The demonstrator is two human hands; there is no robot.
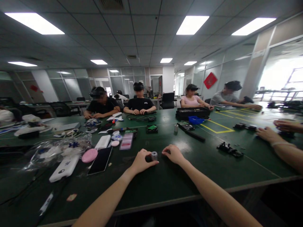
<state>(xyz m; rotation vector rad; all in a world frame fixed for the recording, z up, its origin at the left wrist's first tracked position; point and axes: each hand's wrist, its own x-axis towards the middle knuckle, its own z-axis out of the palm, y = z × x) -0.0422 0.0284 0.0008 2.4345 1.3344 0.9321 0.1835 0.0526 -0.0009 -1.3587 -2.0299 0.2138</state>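
Note:
A small grey metal cylinder stands upright on the green table, with a round detail on its top face. My left hand is closed around it, thumb at the near side and fingers at the left and back. Just to its right, my right hand is apart from the cylinder, its thumb and fingertips pinched together. Whatever may be between those fingertips is too small to make out. Farther back stands a similar small cylinder, touched by neither hand.
To my left lie a dark phone, a pink round case, a white power bank and plastic bags. A green circuit board, blue tray and black mechanism lie beyond. A neighbour's hands work at right; several people sit opposite.

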